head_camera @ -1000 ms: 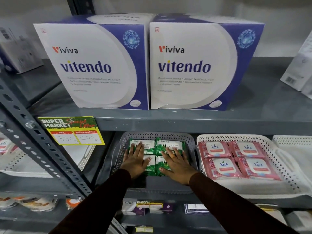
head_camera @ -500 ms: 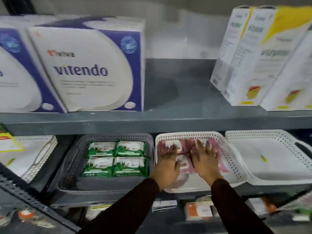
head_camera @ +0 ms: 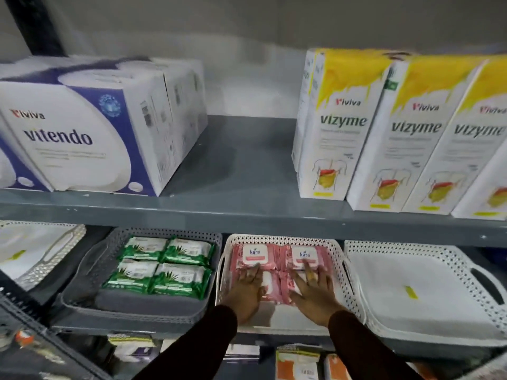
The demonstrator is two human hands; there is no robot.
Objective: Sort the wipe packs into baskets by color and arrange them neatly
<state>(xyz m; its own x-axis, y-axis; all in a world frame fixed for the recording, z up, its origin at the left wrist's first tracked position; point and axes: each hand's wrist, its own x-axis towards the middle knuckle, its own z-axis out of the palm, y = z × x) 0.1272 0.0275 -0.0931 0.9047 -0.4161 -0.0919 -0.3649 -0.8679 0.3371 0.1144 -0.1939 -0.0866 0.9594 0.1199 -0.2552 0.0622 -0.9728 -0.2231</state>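
Soft pink plastic-film wipe packs (head_camera: 279,266) fill the far part of the white perforated plastic basket (head_camera: 338,259) on the lower grey metal shelf (head_camera: 247,215), four of them as far as I can make out, laid two by two with white label flaps up. I have my left hand (head_camera: 247,290) spread flat, fingers wide, on the near left pack, and my right hand (head_camera: 311,290) spread the same way on the near right pack; neither hand grips anything, both only press from above. I judge these packs to be light, squashy and a little slick: the film will slide under a palm, and the moist stack inside gives when squeezed. For nudging them square I would push with flat fingers against the near edges, as the basket wall at the far side gives a stop. For lifting one I would pinch across the short sealed ends or take it around the middle, well clear of the label flap, which could peel. Nothing here looks fragile. To the left, just beside this basket, the grey perforated plastic basket (head_camera: 90,272) holds four green film wipe packs (head_camera: 162,267) in a tidy two-by-two block at its far end. To the right a second white perforated basket (head_camera: 466,272) looks empty apart from a small yellow sticker.
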